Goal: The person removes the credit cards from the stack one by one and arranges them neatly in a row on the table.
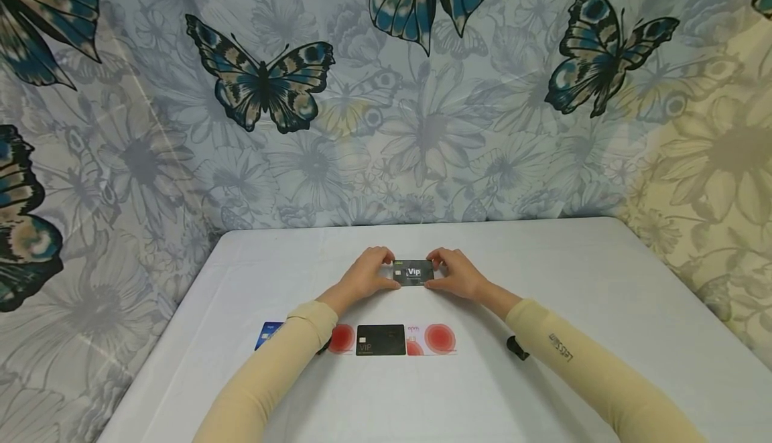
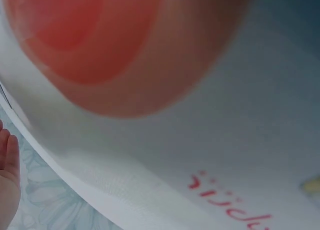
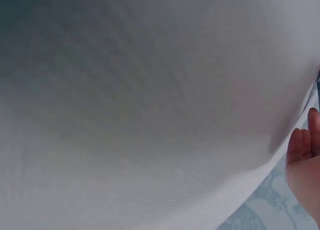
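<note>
A dark grey bank card [image 1: 413, 273] with "Vip" in white letters lies flat between both hands, near the middle of the white table. My left hand [image 1: 366, 273] holds its left end, thumb at the lower corner and fingers at the upper one. At the right end, my right hand [image 1: 458, 275] grips the card the same way. In the left wrist view only part of the left hand [image 2: 8, 177] shows at the left border. The right wrist view catches the right hand [image 3: 304, 162] at its right border; the card is out of sight in both.
Nearer the body lies a row of cards: a blue card [image 1: 267, 333], a red-and-white card [image 1: 342, 338], a black VIP card [image 1: 381, 340] and another red-and-white card [image 1: 440, 339]. The left sleeve [image 1: 283, 356] covers part of the row. A butterfly-patterned cloth [image 1: 422, 128] hangs behind the table [image 1: 543, 248].
</note>
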Demonstrator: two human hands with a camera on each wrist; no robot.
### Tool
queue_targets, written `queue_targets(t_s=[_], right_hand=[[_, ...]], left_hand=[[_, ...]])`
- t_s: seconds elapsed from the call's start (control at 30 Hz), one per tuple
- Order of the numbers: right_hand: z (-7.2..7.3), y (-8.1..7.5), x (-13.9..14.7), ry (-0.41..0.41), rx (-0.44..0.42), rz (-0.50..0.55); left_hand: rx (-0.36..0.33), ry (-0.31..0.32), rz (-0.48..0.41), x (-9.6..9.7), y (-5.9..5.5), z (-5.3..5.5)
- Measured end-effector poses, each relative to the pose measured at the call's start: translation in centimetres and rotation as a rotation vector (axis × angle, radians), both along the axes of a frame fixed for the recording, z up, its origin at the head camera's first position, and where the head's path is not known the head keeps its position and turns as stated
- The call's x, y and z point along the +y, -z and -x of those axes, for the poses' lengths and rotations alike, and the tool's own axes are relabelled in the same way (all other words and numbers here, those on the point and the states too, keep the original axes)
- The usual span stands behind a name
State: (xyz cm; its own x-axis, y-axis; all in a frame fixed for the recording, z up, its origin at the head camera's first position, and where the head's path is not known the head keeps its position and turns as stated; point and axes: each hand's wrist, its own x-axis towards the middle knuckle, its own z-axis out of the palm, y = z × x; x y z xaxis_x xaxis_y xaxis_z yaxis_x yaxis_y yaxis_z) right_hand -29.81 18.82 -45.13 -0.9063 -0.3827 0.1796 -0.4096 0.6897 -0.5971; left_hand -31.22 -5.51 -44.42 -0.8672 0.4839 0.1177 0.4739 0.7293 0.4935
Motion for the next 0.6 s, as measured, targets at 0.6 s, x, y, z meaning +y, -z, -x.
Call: queue_targets(t_s=[0.6], right_hand=[[-0.56,-0.01,-0.12,-0.012,0.042,0.024]], left_hand=[[0.027,0.008,-0.013,-0.29,-0.19,-0.11]])
